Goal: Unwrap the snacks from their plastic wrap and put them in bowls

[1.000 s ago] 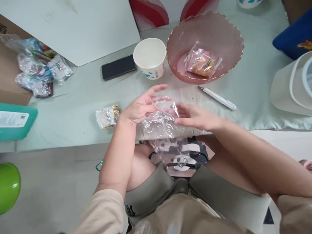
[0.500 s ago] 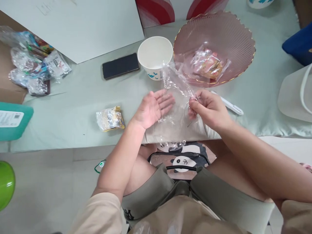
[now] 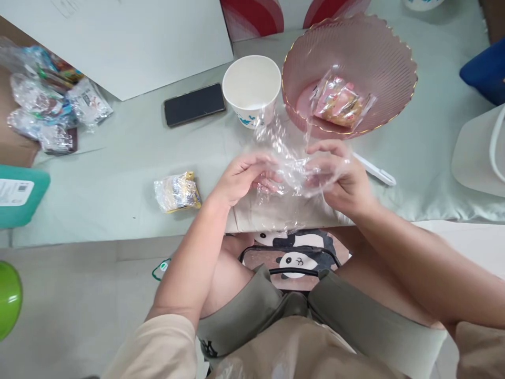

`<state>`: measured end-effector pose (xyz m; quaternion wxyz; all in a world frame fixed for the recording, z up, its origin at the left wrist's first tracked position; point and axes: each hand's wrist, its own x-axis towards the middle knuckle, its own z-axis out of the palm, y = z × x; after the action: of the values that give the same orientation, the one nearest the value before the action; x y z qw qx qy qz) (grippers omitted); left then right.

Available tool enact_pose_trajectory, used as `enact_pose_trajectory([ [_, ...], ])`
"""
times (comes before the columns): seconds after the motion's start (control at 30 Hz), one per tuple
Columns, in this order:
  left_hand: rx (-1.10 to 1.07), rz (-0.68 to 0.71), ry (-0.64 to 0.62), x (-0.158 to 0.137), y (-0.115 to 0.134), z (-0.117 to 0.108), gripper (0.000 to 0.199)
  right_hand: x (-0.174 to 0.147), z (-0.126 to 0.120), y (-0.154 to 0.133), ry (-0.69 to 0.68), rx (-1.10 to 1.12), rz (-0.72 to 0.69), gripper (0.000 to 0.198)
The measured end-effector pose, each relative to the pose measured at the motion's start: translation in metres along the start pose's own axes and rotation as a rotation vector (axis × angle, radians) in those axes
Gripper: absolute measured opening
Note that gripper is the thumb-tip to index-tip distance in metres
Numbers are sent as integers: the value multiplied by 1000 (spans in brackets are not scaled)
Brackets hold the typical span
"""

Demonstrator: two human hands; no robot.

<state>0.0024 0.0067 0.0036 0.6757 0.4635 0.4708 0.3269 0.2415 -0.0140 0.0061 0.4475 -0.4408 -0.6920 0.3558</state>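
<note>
A crumpled clear plastic bag [image 3: 290, 168] stretches between my two hands just above the front part of the table. My left hand [image 3: 252, 176] has its thumb and fingers closed on the bag's left side. My right hand [image 3: 341, 176] is curled around the right side, partly behind the film, its fingertips blurred by motion. Just beyond the hands stands a white paper cup [image 3: 252, 84] with a blue pattern. Right of the cup, a pink ribbed bowl [image 3: 394, 68] with a gold rim holds wrapped snacks [image 3: 341, 105].
A small wrapped packet [image 3: 177, 192] lies left of my left hand. Farther back is a black phone [image 3: 194, 105]. A white pen-shaped tool [image 3: 374, 169] rests behind my right hand. Plastic-wrapped items [image 3: 51, 105] are heaped at left; a white bucket [image 3: 477, 152] stands at right.
My left hand has turned from a flat, open palm to fingers closed on the bag. My right hand has shifted slightly right, and the plastic is now bunched between both hands.
</note>
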Motion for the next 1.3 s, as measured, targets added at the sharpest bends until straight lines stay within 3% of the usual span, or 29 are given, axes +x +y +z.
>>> enact_pose_trajectory([
  [0.13, 15, 104, 39, 2, 5, -2, 10, 0, -5, -2, -41, -63, -41, 16],
  [0.23, -17, 73, 43, 3, 8, -4, 24, 0, -7, 2, -36, -48, 21, 17],
  [0.3, -25, 50, 70, 4, 8, -6, 31, 0, -7, 8, -11, 18, 50, 18],
  [0.43, 20, 138, 96, 2, 6, -10, 31, -2, -1, 17, 28, 239, 142, 20],
  [0.6, -10, 207, 13, -1, 5, -15, 53, -7, 13, 7, -43, 407, 301, 78],
  [0.67, -23, 242, -16, -1, 4, -18, 68, -8, 17, 1, -103, 510, 397, 88],
  [0.73, -25, 262, -27, -1, 2, -22, 82, -8, 19, -3, -175, 578, 466, 78],
  [0.8, -10, 272, 20, 1, 0, -27, 87, -6, 19, -4, -223, 569, 497, 48],
  [0.87, 3, 286, 133, 5, -1, -30, 84, -4, 18, -4, -196, 524, 492, 30],
  [0.97, -47, 252, 258, 8, -1, -31, 65, -2, 16, -4, -89, 482, 447, 29],
  [1.03, -94, 148, 161, 6, 2, -27, 53, -1, 14, -5, -70, 456, 426, 29],
  [1.1, -88, 17, -30, 2, 6, -21, 50, 0, 12, -7, -81, 422, 430, 31],
  [1.17, -52, -72, -133, -2, 10, -13, 47, 1, 9, -8, -120, 392, 458, 30],
  [1.3, -56, -87, -39, -4, 13, -4, 39, 0, 5, -9, -223, 323, 484, 32],
])
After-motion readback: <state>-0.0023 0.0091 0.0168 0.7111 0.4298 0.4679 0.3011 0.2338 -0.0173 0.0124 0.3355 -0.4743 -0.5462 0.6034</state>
